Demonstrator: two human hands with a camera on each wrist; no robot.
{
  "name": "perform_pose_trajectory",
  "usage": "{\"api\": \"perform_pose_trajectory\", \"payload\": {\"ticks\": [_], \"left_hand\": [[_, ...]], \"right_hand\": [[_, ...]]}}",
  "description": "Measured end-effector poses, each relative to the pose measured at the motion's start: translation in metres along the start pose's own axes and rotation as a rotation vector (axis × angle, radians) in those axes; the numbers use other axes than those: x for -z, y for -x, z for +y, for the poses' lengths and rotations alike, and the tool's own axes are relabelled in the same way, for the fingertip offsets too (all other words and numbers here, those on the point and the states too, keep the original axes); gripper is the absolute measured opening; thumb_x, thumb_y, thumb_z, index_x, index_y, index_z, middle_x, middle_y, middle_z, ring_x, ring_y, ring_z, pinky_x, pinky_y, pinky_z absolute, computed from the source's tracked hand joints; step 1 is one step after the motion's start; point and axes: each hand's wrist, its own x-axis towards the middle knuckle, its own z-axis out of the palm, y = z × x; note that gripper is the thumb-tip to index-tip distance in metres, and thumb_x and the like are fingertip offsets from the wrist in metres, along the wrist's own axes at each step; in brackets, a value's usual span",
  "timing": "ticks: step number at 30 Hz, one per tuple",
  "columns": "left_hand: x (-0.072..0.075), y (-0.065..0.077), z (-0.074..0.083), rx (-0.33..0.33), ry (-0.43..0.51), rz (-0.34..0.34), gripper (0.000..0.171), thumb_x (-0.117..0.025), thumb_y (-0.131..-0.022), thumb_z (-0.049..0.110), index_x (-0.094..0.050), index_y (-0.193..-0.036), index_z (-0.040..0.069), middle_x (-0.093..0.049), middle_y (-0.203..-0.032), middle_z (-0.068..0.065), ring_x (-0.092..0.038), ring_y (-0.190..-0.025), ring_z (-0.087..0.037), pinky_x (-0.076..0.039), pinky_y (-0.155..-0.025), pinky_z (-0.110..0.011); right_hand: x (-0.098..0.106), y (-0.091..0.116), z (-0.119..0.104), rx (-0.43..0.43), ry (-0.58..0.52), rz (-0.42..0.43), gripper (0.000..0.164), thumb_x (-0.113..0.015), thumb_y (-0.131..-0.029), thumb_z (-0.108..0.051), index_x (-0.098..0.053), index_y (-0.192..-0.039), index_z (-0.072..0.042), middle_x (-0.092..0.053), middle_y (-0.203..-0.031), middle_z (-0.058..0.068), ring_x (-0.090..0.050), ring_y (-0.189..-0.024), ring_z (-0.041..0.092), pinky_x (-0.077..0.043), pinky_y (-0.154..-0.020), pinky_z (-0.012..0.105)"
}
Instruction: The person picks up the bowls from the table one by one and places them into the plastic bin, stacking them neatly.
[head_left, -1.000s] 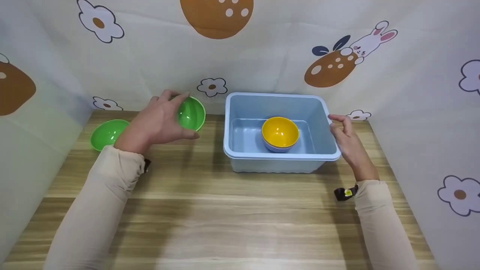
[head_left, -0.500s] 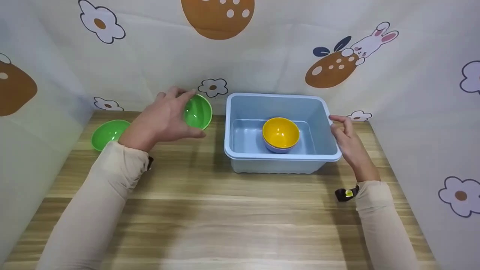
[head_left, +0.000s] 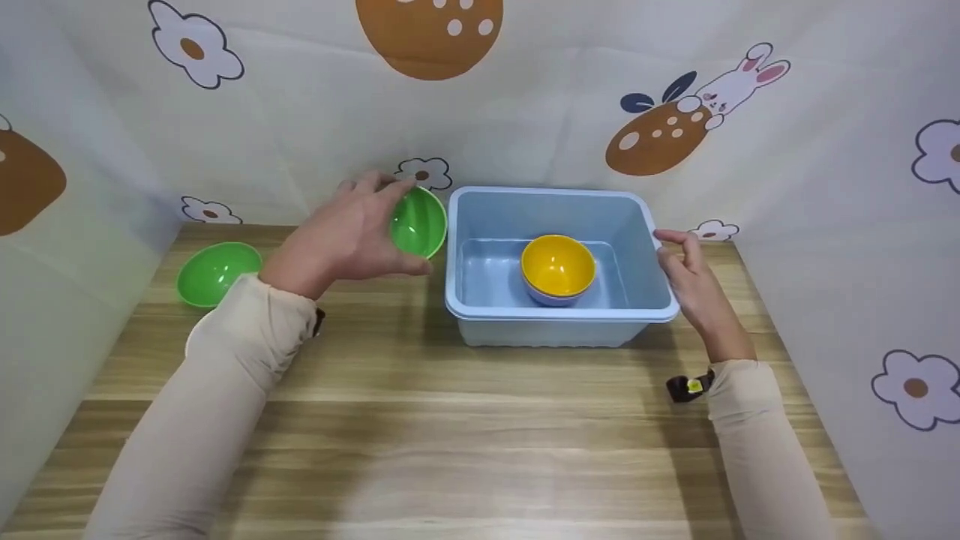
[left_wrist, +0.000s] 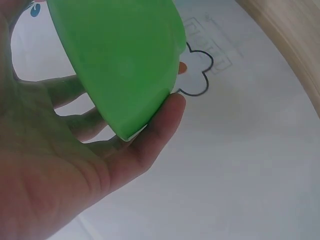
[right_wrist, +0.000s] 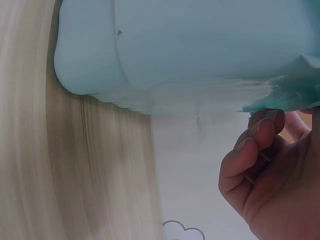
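Note:
My left hand point(head_left: 345, 238) holds a green bowl point(head_left: 421, 223) by its rim, thumb on the near side and fingers on the far side. The bowl is tilted and raised above the table, just left of a light blue plastic bin point(head_left: 551, 313). In the left wrist view, the smooth outside of the green bowl point(left_wrist: 120, 65) fills the grasp. My right hand point(head_left: 699, 296) pinches the bin's right rim; in the right wrist view its other fingers point(right_wrist: 240, 160) are curled below the rim. Inside the bin, a yellow bowl point(head_left: 559, 264) sits nested in a pale lilac bowl point(head_left: 556, 298).
A second green bowl point(head_left: 216, 271) lies at the table's back left, partly behind my left sleeve point(head_left: 240, 345). Printed cloth point(head_left: 525, 127) walls the wooden table point(head_left: 480, 450) at the back and both sides. The bin stands close to the back cloth.
My left hand has carried the green bowl to the right, up close to the bin's left rim. The right hand and the bin stay where they were.

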Motion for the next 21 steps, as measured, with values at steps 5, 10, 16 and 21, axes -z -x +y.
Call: {"api": "perform_pose_trajectory", "payload": {"ticks": [5, 10, 16, 21], "left_hand": [[0.001, -0.002, 0.006, -0.019, 0.009, -0.002, 0.109, -0.077, -0.061, 0.059, -0.027, -0.151, 0.024, -0.032, -0.149, -0.012, -0.038, -0.128, -0.035, -0.049, -0.094, -0.05], [0.004, -0.004, 0.01, -0.021, 0.018, -0.002, 0.107, -0.077, -0.061, 0.059, -0.029, -0.15, 0.023, -0.031, -0.149, -0.011, -0.037, -0.13, -0.034, -0.049, -0.094, -0.049], [0.006, -0.007, 0.014, -0.045, 0.026, 0.006, 0.107, -0.077, -0.061, 0.059, -0.03, -0.15, 0.022, -0.032, -0.149, -0.01, -0.037, -0.13, -0.033, -0.048, -0.096, -0.049], [0.007, -0.012, 0.02, -0.059, 0.029, 0.01, 0.105, -0.077, -0.062, 0.059, -0.031, -0.149, 0.022, -0.033, -0.148, -0.011, -0.039, -0.128, -0.033, -0.048, -0.096, -0.048]], "right_hand": [[-0.001, 0.001, -0.001, 0.001, 0.001, 0.002, 0.051, -0.031, -0.099, -0.053, -0.029, -0.144, -0.029, -0.051, -0.135, 0.019, -0.056, -0.116, 0.034, -0.046, -0.087, 0.036], [-0.001, 0.001, -0.002, -0.007, -0.004, 0.001, 0.05, -0.031, -0.098, -0.054, -0.029, -0.143, -0.031, -0.047, -0.138, 0.016, -0.055, -0.116, 0.033, -0.046, -0.089, 0.038], [-0.001, 0.0, 0.0, 0.022, -0.021, 0.002, 0.051, -0.031, -0.1, -0.05, -0.028, -0.145, -0.027, -0.051, -0.134, 0.02, -0.055, -0.116, 0.035, -0.045, -0.09, 0.038], [-0.001, 0.0, -0.002, -0.006, -0.031, -0.013, 0.05, -0.03, -0.101, -0.046, -0.026, -0.146, -0.026, -0.044, -0.142, 0.02, -0.048, -0.125, 0.039, -0.039, -0.101, 0.051]]}}
